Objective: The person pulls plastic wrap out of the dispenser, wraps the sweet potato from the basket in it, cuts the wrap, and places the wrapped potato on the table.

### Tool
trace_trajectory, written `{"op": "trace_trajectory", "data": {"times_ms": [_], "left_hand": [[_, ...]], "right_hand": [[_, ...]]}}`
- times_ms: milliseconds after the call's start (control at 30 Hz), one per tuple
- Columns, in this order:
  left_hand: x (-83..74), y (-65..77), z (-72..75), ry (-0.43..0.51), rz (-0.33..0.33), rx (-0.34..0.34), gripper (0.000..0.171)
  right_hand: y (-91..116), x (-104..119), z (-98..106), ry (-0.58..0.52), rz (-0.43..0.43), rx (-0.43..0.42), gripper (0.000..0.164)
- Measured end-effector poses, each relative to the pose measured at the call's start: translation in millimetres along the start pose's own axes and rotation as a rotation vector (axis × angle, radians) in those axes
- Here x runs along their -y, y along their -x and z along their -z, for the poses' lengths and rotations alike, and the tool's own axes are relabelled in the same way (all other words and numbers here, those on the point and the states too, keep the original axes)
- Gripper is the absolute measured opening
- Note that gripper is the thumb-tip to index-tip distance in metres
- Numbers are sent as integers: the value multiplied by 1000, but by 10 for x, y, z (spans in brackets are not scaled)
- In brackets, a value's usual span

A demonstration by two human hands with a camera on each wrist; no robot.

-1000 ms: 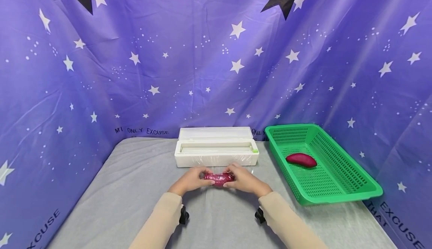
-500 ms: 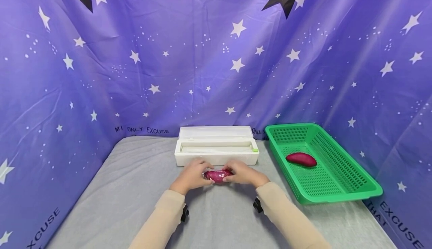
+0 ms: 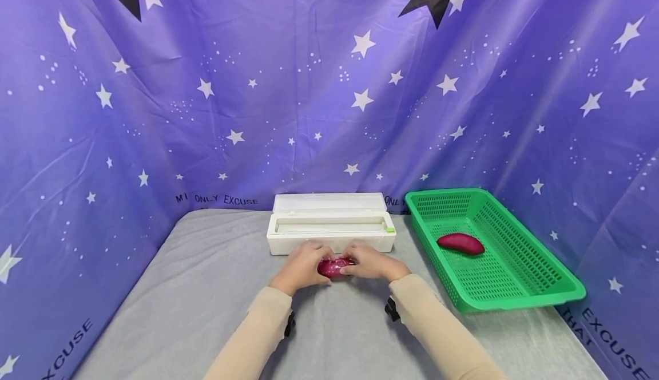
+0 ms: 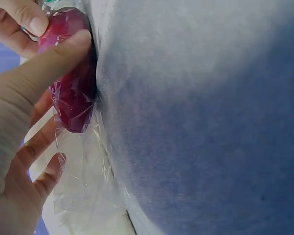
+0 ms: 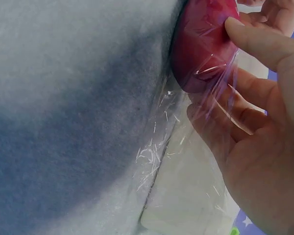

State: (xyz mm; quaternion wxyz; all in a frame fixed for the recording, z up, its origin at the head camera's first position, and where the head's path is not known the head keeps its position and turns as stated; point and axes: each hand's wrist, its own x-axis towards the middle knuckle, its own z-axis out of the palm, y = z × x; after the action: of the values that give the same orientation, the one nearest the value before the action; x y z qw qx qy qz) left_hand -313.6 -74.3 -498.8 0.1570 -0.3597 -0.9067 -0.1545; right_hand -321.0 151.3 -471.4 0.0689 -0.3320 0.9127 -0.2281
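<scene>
A dark red sweet potato (image 3: 332, 267) lies on the grey cloth, with clear cling film (image 4: 83, 166) around it. My left hand (image 3: 305, 266) grips its left end, thumb across the near side and fingers behind. At the other end my right hand (image 3: 372, 263) holds it, the thumb pressing on the film-covered skin (image 5: 201, 54). Loose film trails off past both ends in the wrist views. Just behind my hands stands a white cling film dispenser (image 3: 329, 245) with its lid (image 3: 329, 201) raised. My fingers partly hide the dispenser's front.
To the right sits a green plastic basket (image 3: 520, 301), a second red sweet potato (image 3: 460, 244) inside it. Grey cloth (image 3: 195, 288) covers the table. A purple star-printed curtain (image 3: 288, 82) closes off the back and sides.
My left hand has shifted right and inward along the sweet potato, covering more of its left end. Both hands and the sweet potato sit slightly nearer the dispenser than a second ago.
</scene>
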Motion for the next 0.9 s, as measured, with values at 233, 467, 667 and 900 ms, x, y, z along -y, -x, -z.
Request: {"op": "trace_trajectory", "data": {"times_ms": [233,467,667,900], "left_hand": [[15,-11,-39,1,-34,10,55],[19,4,-41,-3,22,45,52],[26,3,-19,-5,54,50,50],[56,-27,-16,0,50,42,50]], "right_hand": [[6,36,-1,-19,0,-10,27],[43,-10,-38,-42,48,-69,31],[93,-3,-55,-65,50,-153,40],[122,79,-96,90,50,-290,40]]}}
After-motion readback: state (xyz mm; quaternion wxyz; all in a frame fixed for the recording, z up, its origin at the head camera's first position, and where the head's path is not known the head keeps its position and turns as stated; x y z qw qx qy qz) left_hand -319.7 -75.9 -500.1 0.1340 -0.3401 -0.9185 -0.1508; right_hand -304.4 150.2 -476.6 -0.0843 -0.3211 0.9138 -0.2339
